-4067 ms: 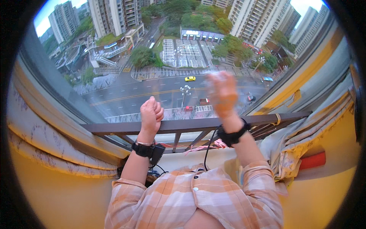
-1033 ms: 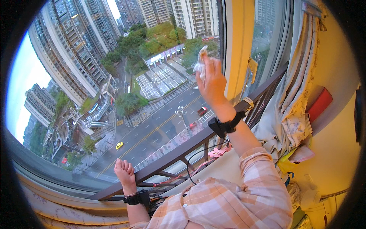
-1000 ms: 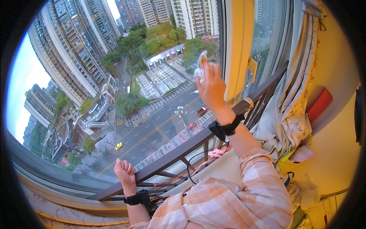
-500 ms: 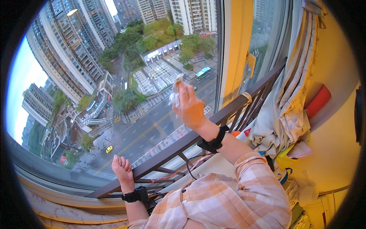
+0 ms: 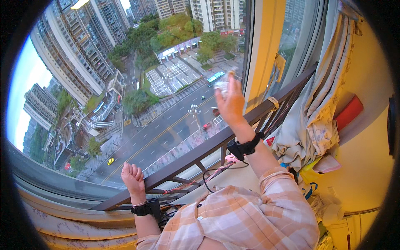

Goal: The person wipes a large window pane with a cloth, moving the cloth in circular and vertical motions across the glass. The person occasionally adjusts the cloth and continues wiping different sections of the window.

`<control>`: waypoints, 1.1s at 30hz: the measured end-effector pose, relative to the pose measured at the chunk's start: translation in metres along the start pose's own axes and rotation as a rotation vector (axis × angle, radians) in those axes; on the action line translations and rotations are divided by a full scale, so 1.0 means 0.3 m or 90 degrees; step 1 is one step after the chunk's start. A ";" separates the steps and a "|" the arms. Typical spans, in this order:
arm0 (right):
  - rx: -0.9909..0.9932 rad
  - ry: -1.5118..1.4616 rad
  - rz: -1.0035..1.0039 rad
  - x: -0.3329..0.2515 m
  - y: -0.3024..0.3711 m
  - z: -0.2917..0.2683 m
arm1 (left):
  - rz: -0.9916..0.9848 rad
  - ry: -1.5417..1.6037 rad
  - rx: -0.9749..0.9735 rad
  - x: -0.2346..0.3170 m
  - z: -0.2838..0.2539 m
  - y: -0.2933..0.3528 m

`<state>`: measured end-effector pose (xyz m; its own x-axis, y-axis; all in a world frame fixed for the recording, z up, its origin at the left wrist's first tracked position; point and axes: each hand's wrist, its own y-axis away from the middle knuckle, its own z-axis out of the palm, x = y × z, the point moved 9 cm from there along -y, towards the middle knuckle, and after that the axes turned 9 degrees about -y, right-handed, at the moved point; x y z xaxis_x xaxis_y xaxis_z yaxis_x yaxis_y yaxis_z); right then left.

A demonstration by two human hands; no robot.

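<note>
My right hand (image 5: 231, 103) is raised in front of the large window pane (image 5: 168, 139), its fingers pressed round a crumpled white cloth (image 5: 221, 86), possibly tissue. The cloth is at the glass; whether it touches is hard to tell. Lower and to the left, my left hand (image 5: 133, 179) is closed in a fist above the dark railing (image 5: 187, 161), with nothing visible in it. Each wrist wears a black band, the right one (image 5: 246, 146) trailing a cable (image 5: 205, 177).
A yellow-lit window frame (image 5: 263, 50) with a handle (image 5: 280, 66) rises at the right. Beside it hangs a bunched pale curtain (image 5: 306, 125), with a red object (image 5: 349, 112) behind. More curtain fabric (image 5: 66, 227) lies lower left. Street and towers show through the glass.
My right hand has moved rightward with the cloth, closer to the window frame. My left hand stays almost in place, still a fist. The view has shifted slightly.
</note>
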<state>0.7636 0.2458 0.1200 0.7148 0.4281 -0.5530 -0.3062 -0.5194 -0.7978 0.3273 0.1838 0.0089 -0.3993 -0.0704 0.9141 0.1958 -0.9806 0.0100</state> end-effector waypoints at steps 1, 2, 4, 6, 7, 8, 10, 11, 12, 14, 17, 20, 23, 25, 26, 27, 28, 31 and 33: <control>-0.006 0.018 0.016 -0.020 -0.009 0.008 | -0.003 0.003 0.001 0.001 0.002 0.002; -0.001 0.030 -0.012 -0.051 -0.012 0.008 | -0.005 0.005 0.002 0.002 0.004 0.004; 0.023 0.053 -0.020 -0.047 -0.017 -0.008 | -0.001 0.010 -0.006 0.008 0.010 0.006; 0.059 0.072 0.018 0.026 -0.016 -0.040 | 0.005 0.015 -0.005 0.011 0.009 0.007; 0.080 0.102 0.038 0.069 -0.004 -0.059 | 0.006 0.015 0.003 0.009 0.005 0.009; 0.061 0.118 0.134 0.150 0.006 -0.057 | 0.014 0.023 -0.007 0.012 0.007 0.010; 0.077 0.110 0.228 0.235 0.031 -0.062 | 0.001 0.026 0.001 0.004 0.001 0.007; 0.079 0.089 0.179 0.213 0.035 -0.048 | 0.009 0.036 -0.014 0.008 0.007 0.005; 0.076 0.075 0.186 0.195 0.055 -0.029 | 0.000 0.029 0.000 0.004 -0.001 0.006; 0.096 0.081 0.063 0.055 0.077 0.014 | 0.010 0.027 -0.008 0.011 0.005 0.005; -0.003 -0.008 0.018 -0.141 0.163 0.111 | 0.007 0.019 -0.008 0.012 0.009 0.007; -0.108 -0.049 -0.024 -0.201 0.193 0.145 | -0.001 0.029 -0.006 0.010 0.008 0.009; -0.045 -0.014 -0.002 -0.079 0.121 0.065 | -0.002 0.052 0.001 0.008 0.001 0.005; 0.033 -0.032 0.090 0.025 0.082 0.025 | 0.007 0.068 -0.015 0.010 0.004 0.009; 0.058 -0.037 0.117 0.044 0.079 0.023 | 0.001 0.056 -0.005 0.006 -0.002 0.011; 0.099 -0.043 0.156 0.054 0.087 0.024 | 0.006 0.052 -0.008 0.006 0.000 0.011; 0.069 -0.038 0.066 -0.020 0.099 0.063 | 0.021 0.052 -0.026 0.014 0.008 0.009; -0.033 -0.065 -0.104 -0.290 0.229 0.212 | 0.023 0.061 -0.024 0.020 0.011 0.010; -0.150 -0.130 -0.159 -0.412 0.310 0.294 | 0.008 0.052 -0.006 0.016 0.007 0.012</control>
<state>0.5913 0.2097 0.0928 0.6023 0.6880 -0.4048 0.0304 -0.5264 -0.8497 0.3279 0.1802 0.0140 -0.4692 -0.0967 0.8778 0.1928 -0.9812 -0.0050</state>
